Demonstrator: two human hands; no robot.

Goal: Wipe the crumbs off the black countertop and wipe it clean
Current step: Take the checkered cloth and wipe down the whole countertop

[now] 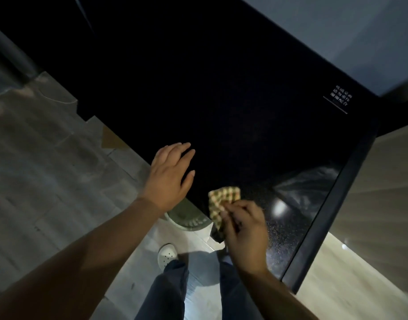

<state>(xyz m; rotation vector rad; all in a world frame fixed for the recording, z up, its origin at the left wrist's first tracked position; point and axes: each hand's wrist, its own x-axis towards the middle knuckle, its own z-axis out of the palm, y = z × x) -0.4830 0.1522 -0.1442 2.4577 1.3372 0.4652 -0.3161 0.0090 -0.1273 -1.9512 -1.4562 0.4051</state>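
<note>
At the left of the frame is a pale floor (48,181) made of long boards. A small brown piece of card (110,139) lies on it, right by the edge of the black countertop (221,88). The countertop fills the middle and the top of the frame.

The left hand (170,174) is in the middle, over the near edge of the countertop. Its fingers are straight and spread, and it holds nothing. Just below that hand, a round greenish thing (189,219) sits on the floor. Lower down is a white shoe (167,255).

To the right, the right hand (244,232) pinches a small checked cloth (223,202) with its fingertips. The cloth is at the near edge of the countertop, with its top part over the black top. Right of that hand, tiny pale specks (284,234) dot the shiny top. They may be crumbs, but it is too dark to be sure. White writing (340,98) is at the upper right.
</note>
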